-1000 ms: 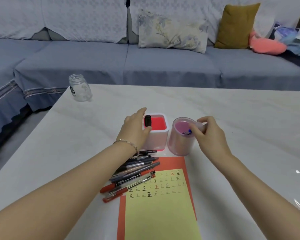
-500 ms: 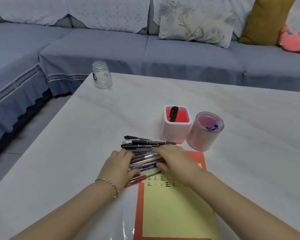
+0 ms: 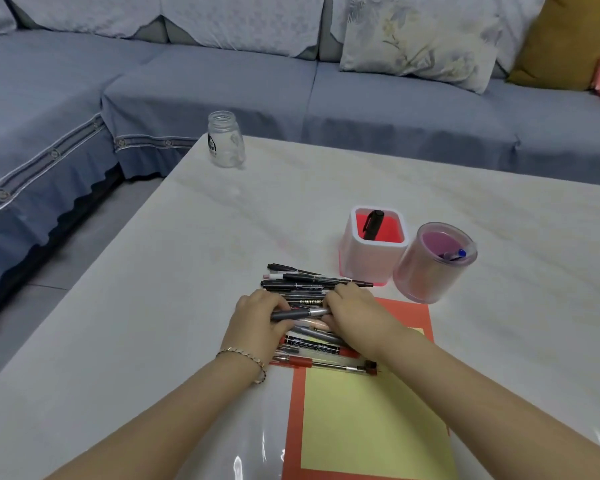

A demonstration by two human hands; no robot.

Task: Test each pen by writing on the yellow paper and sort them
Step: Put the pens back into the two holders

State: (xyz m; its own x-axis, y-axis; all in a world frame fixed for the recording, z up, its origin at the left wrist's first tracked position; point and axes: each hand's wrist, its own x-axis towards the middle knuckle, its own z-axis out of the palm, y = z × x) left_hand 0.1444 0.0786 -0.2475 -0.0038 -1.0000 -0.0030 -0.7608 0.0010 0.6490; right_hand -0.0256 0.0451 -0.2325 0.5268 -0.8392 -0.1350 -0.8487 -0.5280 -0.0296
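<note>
- My left hand [image 3: 257,322] and right hand [image 3: 355,315] each pinch one end of a grey pen [image 3: 300,313], just over the pen pile [image 3: 312,279].
- Its long axis runs left to right, between the two grips.
- The yellow paper [image 3: 371,420] lies near-right of it, closest to my right hand, so I judge that hand writes.

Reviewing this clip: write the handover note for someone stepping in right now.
Hands: left hand and right hand each grip one end of a grey pen above the pen pile.
Done: one black pen stands in the square holder, and one blue pen in the round pink holder.
Left: test the grey pen on the yellow paper, sort it, then work through the pile.
</note>
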